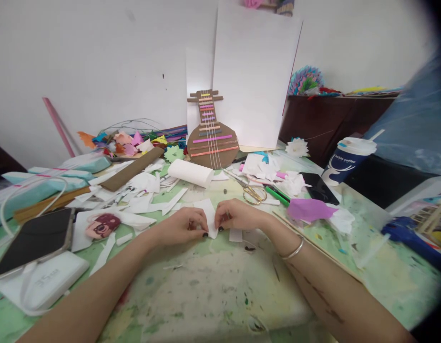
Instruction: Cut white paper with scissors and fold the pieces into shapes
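Between my two hands is a small piece of white paper (210, 220), pinched along its near edges. My left hand (184, 225) grips its left side with thumb and fingertips. On the opposite side my right hand (238, 214) is closed on the paper too, a silver bangle around the wrist. Just behind the hands lie gold-handled scissors (255, 194) and a white paper roll (190, 172). A small white paper square (236, 235) rests on the table under my right hand.
White paper scraps (145, 190) litter the left side, near a phone (36, 243) on a white power bank (45, 281). A cardboard lute (213, 138) leans at the back. To the right are a green marker (277, 195), purple paper (311, 209) and a coffee cup (349, 159).
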Tool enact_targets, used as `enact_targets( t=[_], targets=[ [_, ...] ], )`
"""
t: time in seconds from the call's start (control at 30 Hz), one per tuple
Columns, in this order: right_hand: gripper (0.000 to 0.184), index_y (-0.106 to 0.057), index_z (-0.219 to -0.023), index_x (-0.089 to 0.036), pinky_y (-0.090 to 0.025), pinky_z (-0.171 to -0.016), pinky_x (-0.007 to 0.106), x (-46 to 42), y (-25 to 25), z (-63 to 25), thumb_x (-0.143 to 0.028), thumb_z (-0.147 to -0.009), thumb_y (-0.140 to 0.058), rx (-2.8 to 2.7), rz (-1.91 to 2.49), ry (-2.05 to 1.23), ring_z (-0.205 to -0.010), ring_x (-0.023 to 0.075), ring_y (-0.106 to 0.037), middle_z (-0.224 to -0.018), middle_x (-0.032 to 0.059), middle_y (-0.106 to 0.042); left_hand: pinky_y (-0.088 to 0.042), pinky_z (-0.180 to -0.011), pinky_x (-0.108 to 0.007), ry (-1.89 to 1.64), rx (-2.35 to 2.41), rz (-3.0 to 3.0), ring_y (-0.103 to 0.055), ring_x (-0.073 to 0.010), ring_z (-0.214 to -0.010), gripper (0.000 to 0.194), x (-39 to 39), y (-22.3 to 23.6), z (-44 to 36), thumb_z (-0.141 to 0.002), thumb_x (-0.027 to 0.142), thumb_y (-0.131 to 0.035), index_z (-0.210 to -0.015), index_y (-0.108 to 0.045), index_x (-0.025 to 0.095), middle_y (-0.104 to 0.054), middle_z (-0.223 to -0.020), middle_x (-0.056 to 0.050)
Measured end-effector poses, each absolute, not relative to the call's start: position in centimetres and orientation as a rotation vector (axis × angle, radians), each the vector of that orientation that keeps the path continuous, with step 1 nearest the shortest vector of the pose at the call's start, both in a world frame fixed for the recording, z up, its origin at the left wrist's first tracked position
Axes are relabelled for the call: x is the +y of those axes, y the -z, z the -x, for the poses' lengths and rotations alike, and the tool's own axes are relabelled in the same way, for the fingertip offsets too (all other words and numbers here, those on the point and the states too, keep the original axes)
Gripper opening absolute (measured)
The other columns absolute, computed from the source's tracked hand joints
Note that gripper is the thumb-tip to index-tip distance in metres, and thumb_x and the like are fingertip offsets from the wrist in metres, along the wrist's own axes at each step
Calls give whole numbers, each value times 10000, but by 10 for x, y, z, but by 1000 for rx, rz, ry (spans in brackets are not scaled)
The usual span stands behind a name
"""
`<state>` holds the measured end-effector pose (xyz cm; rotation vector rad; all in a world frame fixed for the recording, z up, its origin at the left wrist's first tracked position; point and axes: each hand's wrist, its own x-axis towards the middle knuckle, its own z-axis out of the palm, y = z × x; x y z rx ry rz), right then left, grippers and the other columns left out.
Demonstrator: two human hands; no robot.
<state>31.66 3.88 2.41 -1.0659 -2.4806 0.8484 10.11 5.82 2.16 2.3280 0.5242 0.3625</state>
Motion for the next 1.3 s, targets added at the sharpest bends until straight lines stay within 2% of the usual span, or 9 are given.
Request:
enact_targets(
  t=[0.17, 0.27, 0.37, 0.63, 0.93, 1.3],
  targets=[
    [132, -675, -789, -134, -384, -621, 196, 38, -22, -314, -78, -701, -596, -2517, 1041, -758, -663, 92, -496, -764, 10, -542, -408, -589, -190, -347, 665, -2304, -530, -107, -665, 121, 60, -14, -102, -765, 244, -578, -784, -667, 164, -617, -782, -20],
    [120, -662, -793, -134, -372, -607, 194, 38, -21, -312, -97, -710, -583, -2543, 1030, -748, -650, 90, -487, -737, 2, -535, -358, -499, -187, -334, 811, -2228, -459, -91, -542, 155, 60, -9, -103, -756, 295, -590, -790, -639, 152, -547, -629, 19],
    [130, -651, -794, -136, -361, -590, 193, 38, -21, -311, -98, -708, -562, -2552, 1040, -750, -644, 91, -494, -730, 0, -553, -334, -481, -187, -351, 869, -2183, -436, -90, -521, 142, 59, -7, -104, -751, 287, -589, -777, -628, 153, -506, -569, 38],
    [111, -639, -765, -138, -352, -565, 189, 38, -18, -309, -112, -688, -563, -2520, 1109, -740, -630, 93, -503, -701, -3, -581, -312, -466, -184, -352, 871, -2168, -415, -85, -503, 124, 59, -7, -106, -743, 272, -585, -757, -626, 156, -474, -538, 48],
    [110, -646, -780, -138, -340, -547, 183, 38, -17, -307, -127, -694, -577, -2494, 1157, -770, -605, 84, -493, -672, -11, -579, -366, -506, -188, -382, 864, -2279, -470, -90, -542, 76, 54, -10, -108, -734, 220, -564, -760, -607, 163, -539, -622, 30],
    [113, -646, -794, -143, -331, -547, 188, 39, -17, -307, -137, -716, -565, -2512, 1175, -777, -605, 87, -489, -685, -9, -589, -360, -532, -202, -360, 876, -2415, -482, -104, -568, 75, 50, -15, -110, -752, 203, -524, -746, -590, 169, -549, -655, 19]
  ],
)
